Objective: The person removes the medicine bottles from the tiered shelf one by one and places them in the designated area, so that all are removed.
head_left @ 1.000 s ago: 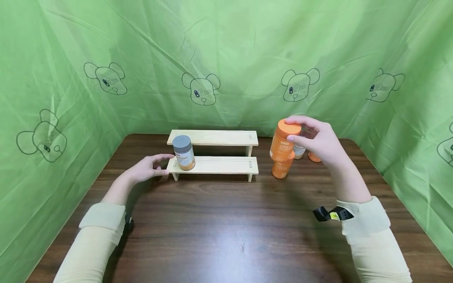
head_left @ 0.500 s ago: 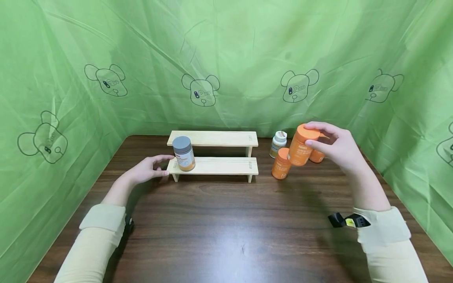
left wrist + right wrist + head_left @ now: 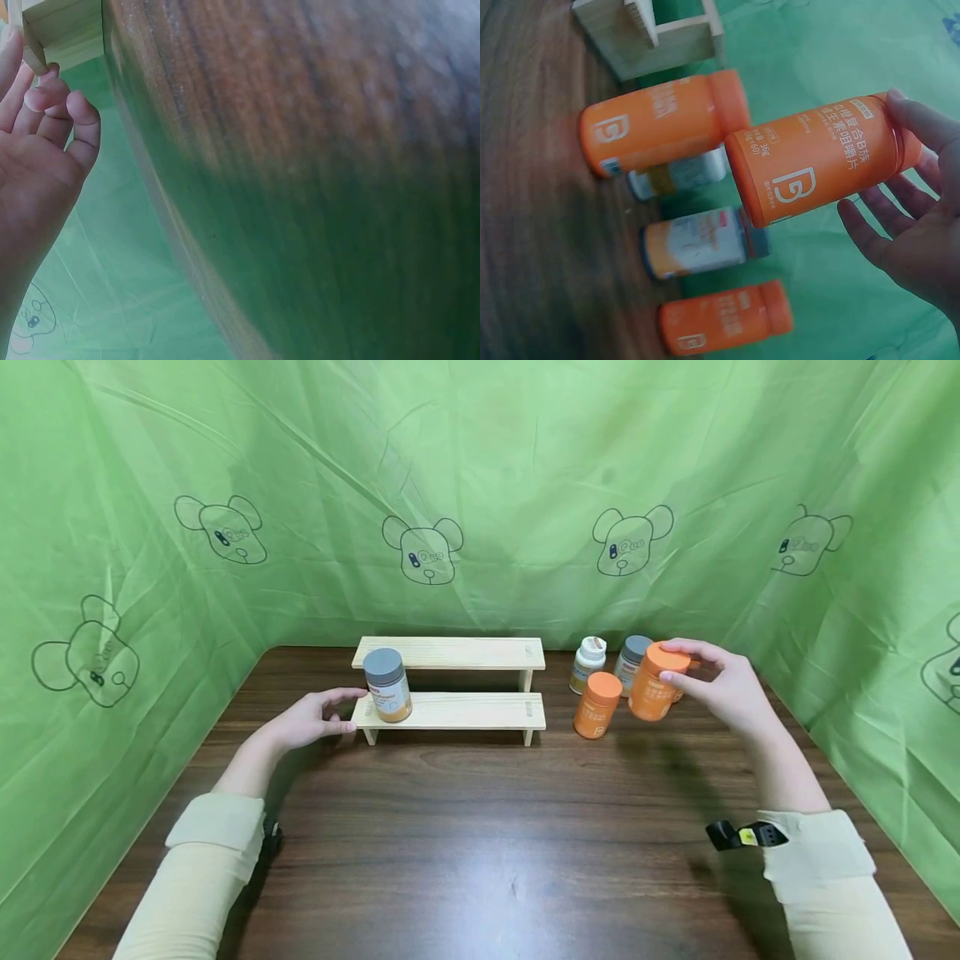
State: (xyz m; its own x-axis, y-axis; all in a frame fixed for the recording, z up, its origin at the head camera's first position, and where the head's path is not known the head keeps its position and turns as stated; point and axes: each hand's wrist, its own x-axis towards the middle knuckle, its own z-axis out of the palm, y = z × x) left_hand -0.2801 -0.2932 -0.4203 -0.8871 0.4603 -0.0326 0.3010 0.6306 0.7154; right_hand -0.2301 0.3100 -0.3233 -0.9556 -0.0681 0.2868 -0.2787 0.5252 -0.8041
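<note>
My right hand grips an orange supplement bottle by its lid. In the right wrist view this bottle is raised off the table, tilted, with white lettering on its side. Over on the left, my left hand holds the end of a two-step wooden shelf between thumb and fingers; the left wrist view shows only part of this grasp. A grey-lidded bottle stands upright on the lower step, close to my left fingertips.
Another orange bottle stands right of the shelf. Behind it are a white-capped bottle and a second grey-lidded bottle. One more orange bottle is mostly hidden in the head view. Green cloth surrounds the wooden table.
My right hand has carried the orange bottle rightward and down, away from in front of the other bottles, uncovering the white-capped and grey-lidded ones. My left hand stays at the shelf end.
</note>
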